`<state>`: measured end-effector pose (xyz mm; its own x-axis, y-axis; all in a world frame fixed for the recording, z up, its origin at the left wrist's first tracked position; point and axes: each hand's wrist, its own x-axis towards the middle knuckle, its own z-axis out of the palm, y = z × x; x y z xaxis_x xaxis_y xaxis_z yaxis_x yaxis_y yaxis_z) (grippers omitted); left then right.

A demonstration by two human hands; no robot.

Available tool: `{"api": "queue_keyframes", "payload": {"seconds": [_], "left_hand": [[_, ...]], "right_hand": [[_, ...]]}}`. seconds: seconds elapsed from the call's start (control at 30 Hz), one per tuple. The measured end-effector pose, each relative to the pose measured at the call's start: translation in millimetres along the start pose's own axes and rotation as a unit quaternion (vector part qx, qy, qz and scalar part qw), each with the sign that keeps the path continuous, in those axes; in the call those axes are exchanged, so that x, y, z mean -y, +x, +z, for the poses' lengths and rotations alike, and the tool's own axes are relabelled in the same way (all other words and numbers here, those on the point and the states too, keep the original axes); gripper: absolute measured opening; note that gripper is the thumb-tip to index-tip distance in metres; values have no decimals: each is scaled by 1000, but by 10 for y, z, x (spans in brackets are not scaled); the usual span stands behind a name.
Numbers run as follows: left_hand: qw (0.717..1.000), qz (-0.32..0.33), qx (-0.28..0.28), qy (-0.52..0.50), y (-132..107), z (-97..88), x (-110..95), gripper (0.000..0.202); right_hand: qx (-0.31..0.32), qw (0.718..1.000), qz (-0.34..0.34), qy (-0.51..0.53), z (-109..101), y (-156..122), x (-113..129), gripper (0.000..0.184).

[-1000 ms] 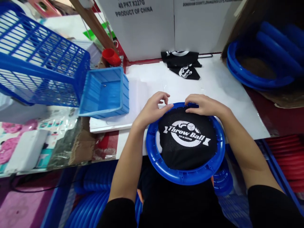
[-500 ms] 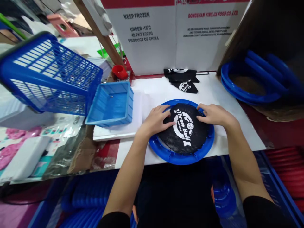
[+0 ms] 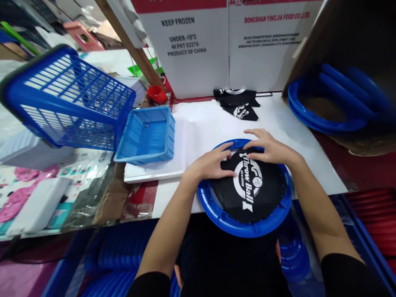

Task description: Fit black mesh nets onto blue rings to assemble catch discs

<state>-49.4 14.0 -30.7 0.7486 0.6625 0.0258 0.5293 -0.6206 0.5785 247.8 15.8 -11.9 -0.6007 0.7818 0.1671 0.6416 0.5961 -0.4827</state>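
Note:
A blue plastic ring [image 3: 239, 227] with a black mesh cloth [image 3: 250, 192] printed "Throw Ball" stretched over it lies at the near edge of the white table [image 3: 293, 123], partly overhanging it. My left hand [image 3: 213, 165] presses on the cloth's far left part, fingers bent onto the mesh. My right hand [image 3: 267, 149] lies over the far rim, its fingers stretched toward the left. Both hands touch the cloth close together.
A light blue tray [image 3: 147, 136] and a tilted dark blue basket [image 3: 68, 103] stand at the left. Spare black cloths [image 3: 238, 103] lie at the back, before white cartons [image 3: 222, 45]. Stacked blue rings [image 3: 328, 103] sit in a box at right, more below the table.
The ring with its cloth was turned about a quarter turn, pushed onto the table, then drawn back over the near edge. Both hands shifted along the far rim.

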Motion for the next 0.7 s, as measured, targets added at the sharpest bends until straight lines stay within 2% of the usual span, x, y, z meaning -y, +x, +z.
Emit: {"api": "queue_keyframes", "payload": {"seconds": [0.07, 0.13, 0.27, 0.37, 0.53, 0.7], "left_hand": [[1000, 2, -2, 15, 18, 29, -35, 38], [998, -9, -20, 52, 27, 54, -65, 31], [990, -17, -55, 131, 9, 82, -126, 31], [988, 4, -41, 147, -8, 96, -156, 38], [998, 34, -10, 45, -3, 120, -99, 38], [998, 44, -12, -47, 28, 123, -27, 18]], "right_hand": [[72, 997, 25, 11, 71, 0, -64, 40], [113, 992, 50, 20, 120, -2, -107, 46], [123, 990, 59, 39, 115, 1, -88, 41], [129, 988, 70, 46, 68, 0, -14, 35], [138, 986, 84, 45, 14, -23, 75, 30], [173, 981, 82, 43, -21, -28, 79, 37]]}}
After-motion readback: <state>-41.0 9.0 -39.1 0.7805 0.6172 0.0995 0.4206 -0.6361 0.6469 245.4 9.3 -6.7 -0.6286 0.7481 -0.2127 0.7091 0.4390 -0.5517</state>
